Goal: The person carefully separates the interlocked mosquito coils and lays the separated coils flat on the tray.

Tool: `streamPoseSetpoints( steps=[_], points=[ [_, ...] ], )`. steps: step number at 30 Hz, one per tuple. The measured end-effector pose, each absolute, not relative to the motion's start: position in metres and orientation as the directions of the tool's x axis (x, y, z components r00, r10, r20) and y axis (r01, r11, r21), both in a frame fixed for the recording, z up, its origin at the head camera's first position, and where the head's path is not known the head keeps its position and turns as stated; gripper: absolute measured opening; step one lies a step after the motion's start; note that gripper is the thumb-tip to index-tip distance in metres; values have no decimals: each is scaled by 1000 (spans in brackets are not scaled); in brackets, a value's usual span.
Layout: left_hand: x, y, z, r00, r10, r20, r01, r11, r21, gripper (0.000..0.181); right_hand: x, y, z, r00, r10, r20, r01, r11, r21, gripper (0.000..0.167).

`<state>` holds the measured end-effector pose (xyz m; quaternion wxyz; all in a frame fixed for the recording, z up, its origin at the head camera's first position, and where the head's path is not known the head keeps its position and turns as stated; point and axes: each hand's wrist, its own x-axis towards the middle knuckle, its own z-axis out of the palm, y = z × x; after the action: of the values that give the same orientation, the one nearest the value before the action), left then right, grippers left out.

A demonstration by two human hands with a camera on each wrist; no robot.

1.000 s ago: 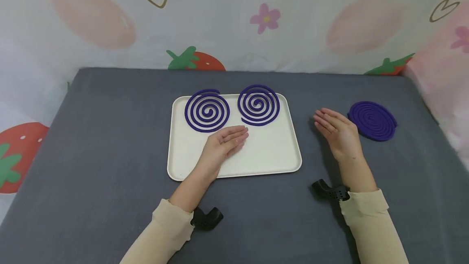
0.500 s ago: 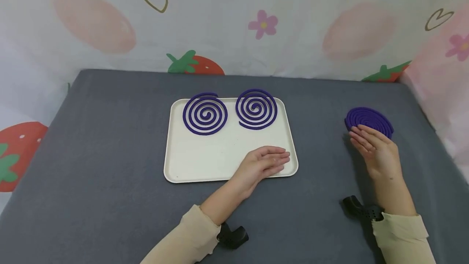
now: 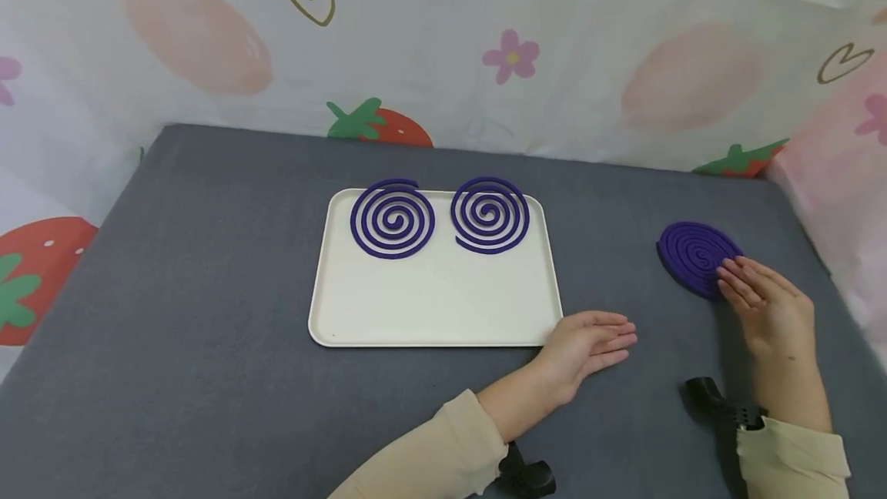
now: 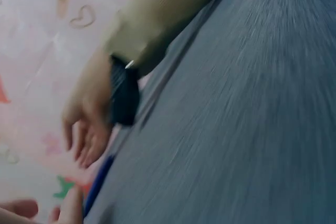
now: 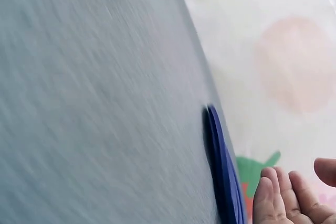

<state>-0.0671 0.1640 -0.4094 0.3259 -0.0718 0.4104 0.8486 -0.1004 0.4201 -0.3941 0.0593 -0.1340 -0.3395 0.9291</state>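
Note:
Two purple mosquito coils, a left one (image 3: pixel 374 241) and a right one (image 3: pixel 513 233), lie along the far side of a white tray (image 3: pixel 430 310), their far edges overlapping its rim. A denser, tightly wound purple coil (image 3: pixel 689 252) lies on the table at the right; in the right wrist view its edge looks layered. My right hand (image 3: pixel 772 314) hovers at that coil's near right side, fingers extended and partly covering it. My left hand (image 3: pixel 585 349) is at the tray's near right corner, its fingers straight and pointing right, holding nothing.
A dark grey cloth (image 3: pixel 187 314) covers the table. Behind stands a white printed curtain (image 3: pixel 575 75) with strawberries, hearts and flowers. Each wrist wears a black camera mount, such as the right one (image 3: pixel 721 403).
Both hands have moved rightward: the left from over the tray to past its near right corner, the right from left of the dense coil to its near right side. The coils stay put.

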Motion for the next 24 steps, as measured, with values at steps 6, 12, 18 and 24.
streamPoseSetpoints(
  steps=[6,12,18,24],
  points=[
    [-65,205,-417,-818,395,-418,-575,-554,602,24,-103,445,-391,-960,176,-217,-6,-790,-613,26],
    [-82,229,-420,-798,419,-432,-601,-595,533,33,-111,457,-390,-961,158,-228,12,-798,-603,29],
    [-106,250,-423,-796,423,-433,-602,-624,497,39,-125,473,-389,-947,152,-282,66,-767,-639,29],
    [-123,260,-426,-794,463,-394,-608,-573,550,40,-140,492,-392,-948,86,-306,158,-706,-690,36]
  ],
)
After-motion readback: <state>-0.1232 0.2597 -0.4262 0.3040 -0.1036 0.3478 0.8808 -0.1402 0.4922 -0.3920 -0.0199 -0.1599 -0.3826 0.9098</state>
